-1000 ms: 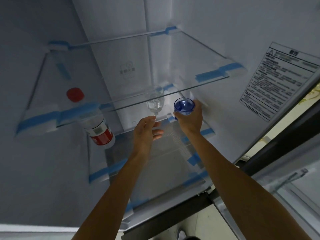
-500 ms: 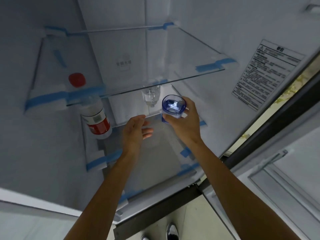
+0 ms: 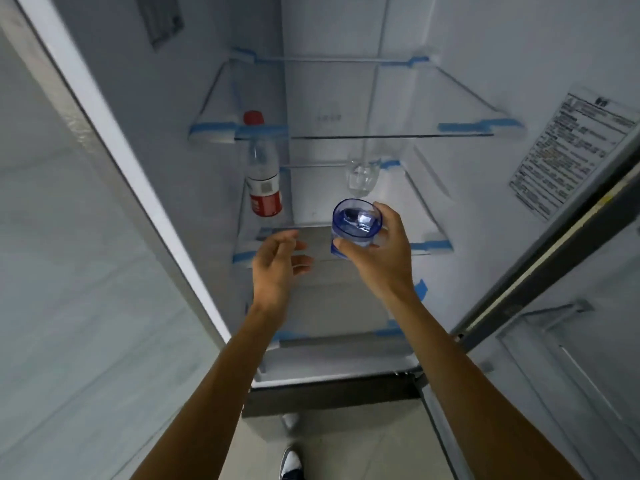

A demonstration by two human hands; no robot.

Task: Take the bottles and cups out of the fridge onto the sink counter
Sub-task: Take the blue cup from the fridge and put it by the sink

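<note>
- Right hand [image 3: 382,259], centre frame, grips a blue cup [image 3: 356,227] in front of the middle glass shelf [image 3: 429,233].
- Left hand [image 3: 277,268], just left of the cup, is empty with fingers loosely spread.
- Clear glass [image 3: 362,180] stands on that shelf, directly behind the cup.
- Water bottle [image 3: 263,183] with red cap and label stands at shelf left, its cap partly hidden by the upper shelf [image 3: 363,136].
- Printed label [image 3: 568,154] on the wall at frame right.

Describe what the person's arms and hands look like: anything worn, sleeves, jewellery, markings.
Both forearms are bare along all that shows, with no sleeve in view. The left hand and right hand wear no gloves. No watch, bracelet or ring is visible, and no markings show on either arm. Each hand has five ordinary fingers.
</note>
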